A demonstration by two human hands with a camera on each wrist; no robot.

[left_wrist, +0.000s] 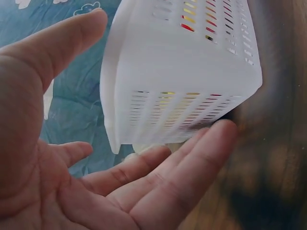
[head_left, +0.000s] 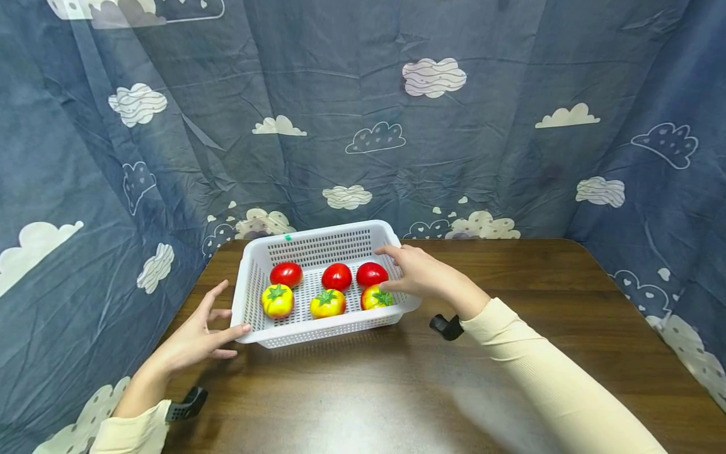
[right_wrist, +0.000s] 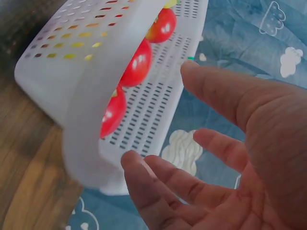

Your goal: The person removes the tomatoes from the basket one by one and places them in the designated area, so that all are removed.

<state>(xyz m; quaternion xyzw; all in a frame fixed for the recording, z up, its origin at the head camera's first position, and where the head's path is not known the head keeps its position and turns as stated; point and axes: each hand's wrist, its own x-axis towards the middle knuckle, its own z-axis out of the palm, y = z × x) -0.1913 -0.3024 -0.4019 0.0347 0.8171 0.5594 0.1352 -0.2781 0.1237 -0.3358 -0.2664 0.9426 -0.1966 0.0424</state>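
Flanking a perforated plastic basket [head_left: 329, 330] of glossy round fruit [head_left: 337, 277], left hand [head_left: 193, 335] and right hand [head_left: 422, 272] are spread.

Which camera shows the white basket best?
The head view: it takes in nearly the whole white basket, including the inside. The left wrist view shows only part of its outside; the right wrist view shows one end, with parts of both outside and inside.

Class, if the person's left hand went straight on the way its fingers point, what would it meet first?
Most likely the left end of the white basket: the left hand has its fingers spread right beside it. Depth is unclear, so it may already be touching.
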